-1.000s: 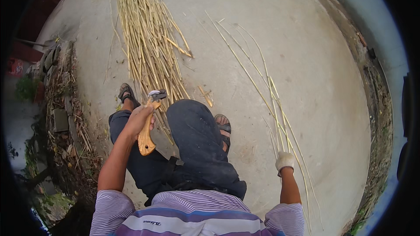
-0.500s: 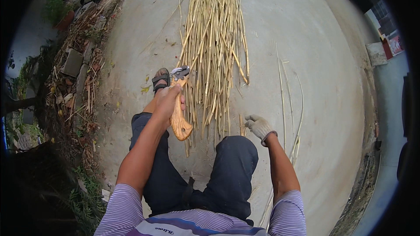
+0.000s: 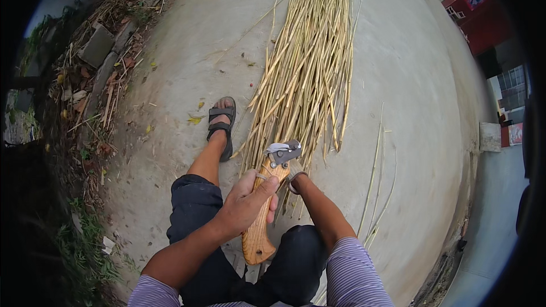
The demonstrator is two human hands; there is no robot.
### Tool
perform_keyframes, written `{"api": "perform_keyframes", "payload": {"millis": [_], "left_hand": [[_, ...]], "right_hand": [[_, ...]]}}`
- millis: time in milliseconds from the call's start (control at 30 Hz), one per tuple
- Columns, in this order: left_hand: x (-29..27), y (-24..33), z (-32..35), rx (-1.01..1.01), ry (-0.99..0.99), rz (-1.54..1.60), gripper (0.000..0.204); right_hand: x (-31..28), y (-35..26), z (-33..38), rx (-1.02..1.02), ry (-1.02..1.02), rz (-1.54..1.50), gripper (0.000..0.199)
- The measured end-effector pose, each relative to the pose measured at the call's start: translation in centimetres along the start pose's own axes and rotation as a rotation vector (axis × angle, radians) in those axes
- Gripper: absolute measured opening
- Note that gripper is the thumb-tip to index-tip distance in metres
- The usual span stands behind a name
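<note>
My bare left hand (image 3: 245, 204) is wrapped round the curved wooden handle of a hand tool (image 3: 259, 240). The handle has a hole near its butt, and a dark bolted metal head with a whitish wrapping sits at its far end. No blade can be made out. Just beyond, a long bundle of thin yellowish canes (image 3: 307, 74) lies on the ground, pointing away from me. My gloved right hand (image 3: 295, 169) is at the bundle's near end, mostly behind the tool's head. Its fingers are hidden, so I cannot see whether they grip the canes.
A few loose canes (image 3: 372, 173) lie on the concrete to the right. My sandalled left foot (image 3: 222, 122) stands left of the bundle. Along the left edge run a stone block (image 3: 96, 44), dry stalks and leaves. A wall (image 3: 492, 216) borders the right side.
My right hand has moved left from beside my knee to the near end of the canes. The tool in my left hand has come nearer and right. The whole view has shifted.
</note>
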State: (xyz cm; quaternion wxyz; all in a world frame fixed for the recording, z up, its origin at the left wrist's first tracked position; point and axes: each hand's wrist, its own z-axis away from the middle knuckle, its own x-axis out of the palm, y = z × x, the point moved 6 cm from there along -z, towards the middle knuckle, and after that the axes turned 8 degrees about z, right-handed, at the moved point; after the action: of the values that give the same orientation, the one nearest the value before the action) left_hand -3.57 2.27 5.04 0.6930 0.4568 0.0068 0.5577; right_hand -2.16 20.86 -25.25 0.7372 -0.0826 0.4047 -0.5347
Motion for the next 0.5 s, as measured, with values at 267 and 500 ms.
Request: {"api": "perform_keyframes", "payload": {"millis": [267, 500], "left_hand": [[-0.3, 0.9, 0.4, 0.037, 0.021, 0.055, 0.035], [-2.9, 2.5, 1.1, 0.173, 0.146, 0.246, 0.035]], "right_hand": [[3.8, 5.1, -5.9, -0.101, -0.159, -0.186, 0.054], [1.2, 0.5, -4.2, 0.192, -0.132, 0.150, 0.062]]}}
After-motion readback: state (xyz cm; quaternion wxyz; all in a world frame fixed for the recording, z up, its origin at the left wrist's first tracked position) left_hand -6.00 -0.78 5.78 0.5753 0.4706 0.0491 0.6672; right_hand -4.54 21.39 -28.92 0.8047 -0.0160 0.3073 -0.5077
